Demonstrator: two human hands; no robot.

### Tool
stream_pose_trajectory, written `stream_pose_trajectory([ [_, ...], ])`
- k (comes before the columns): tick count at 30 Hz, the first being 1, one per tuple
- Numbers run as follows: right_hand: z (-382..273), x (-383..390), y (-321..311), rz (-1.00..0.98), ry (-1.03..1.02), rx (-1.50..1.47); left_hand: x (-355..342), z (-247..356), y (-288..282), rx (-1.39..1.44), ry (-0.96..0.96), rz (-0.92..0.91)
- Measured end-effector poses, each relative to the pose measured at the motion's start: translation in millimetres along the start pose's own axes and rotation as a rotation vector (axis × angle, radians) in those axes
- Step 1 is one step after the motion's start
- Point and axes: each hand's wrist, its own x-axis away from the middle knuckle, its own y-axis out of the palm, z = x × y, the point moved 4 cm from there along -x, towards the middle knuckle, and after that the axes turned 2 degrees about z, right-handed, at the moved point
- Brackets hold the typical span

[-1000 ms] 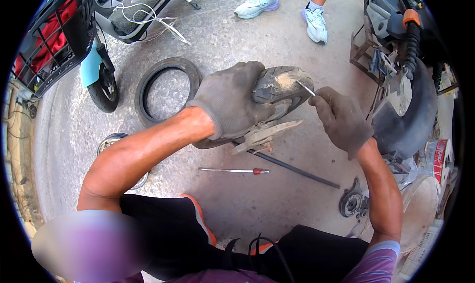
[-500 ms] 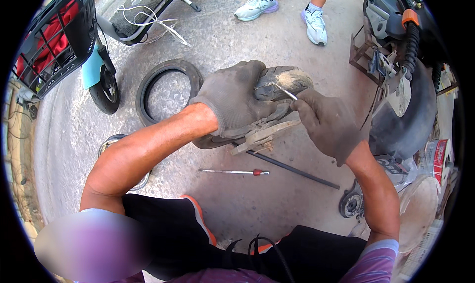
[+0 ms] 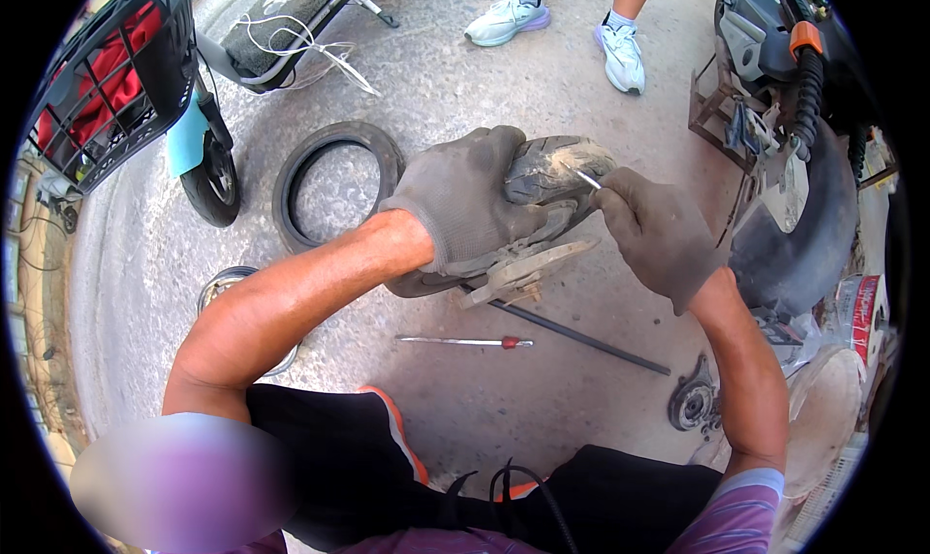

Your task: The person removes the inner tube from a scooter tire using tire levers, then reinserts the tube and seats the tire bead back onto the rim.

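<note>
My left hand (image 3: 460, 196), in a dark grey knitted work glove, is wrapped over a black treaded tire (image 3: 547, 176) in front of me. A pale, scuffed patch shows on the tread. My right hand (image 3: 664, 239), gloved too, pinches a thin, pointed metal tool (image 3: 588, 179); most of it is hidden in the fingers. Its tip sits at the tire's right side, close to the tread; I cannot tell if it touches. Below the tire is a flat, pale, dusty piece (image 3: 542, 263), partly covered by the left glove.
Another tire (image 3: 289, 181) lies at the left. Nearer me lie a red-handled metal rod (image 3: 465, 341) and a long dark bar (image 3: 591, 336). A round metal part (image 3: 692, 404) is at the right, by a motorcycle (image 3: 765, 41). A person's shoes (image 3: 620, 55) stand ahead; a basketed scooter (image 3: 116, 79) is far left.
My right hand has drawn the pointed tool to the right, off the pale patch. My left hand keeps its hold on the tire. The whole view has shifted slightly.
</note>
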Motion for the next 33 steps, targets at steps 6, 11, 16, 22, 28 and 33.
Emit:
stream_pose_trajectory([
  [6,14.5,1.6,-1.1,0.016,0.05,0.019,-0.6,0.1,1.9,-0.018,0.03,0.004],
  [11,-1.1,5.4,2.7,-0.022,-0.021,-0.045,4.2,2.0,3.2,-0.066,0.028,-0.001],
  [16,13.0,7.6,-2.4,-0.019,0.051,-0.033,3.9,3.0,3.1,-0.042,0.042,-0.006],
  [22,-2.4,11.5,2.7,-0.024,-0.019,-0.028,5.3,5.9,3.8,-0.051,0.038,-0.011],
  [28,17.7,10.4,-0.1,-0.062,0.17,-0.041,4.3,3.9,0.3,-0.058,0.033,0.005],
  [33,0.8,9.0,3.2,-0.026,0.027,-0.04,3.9,-0.4,1.1,-0.059,0.028,0.017],
])
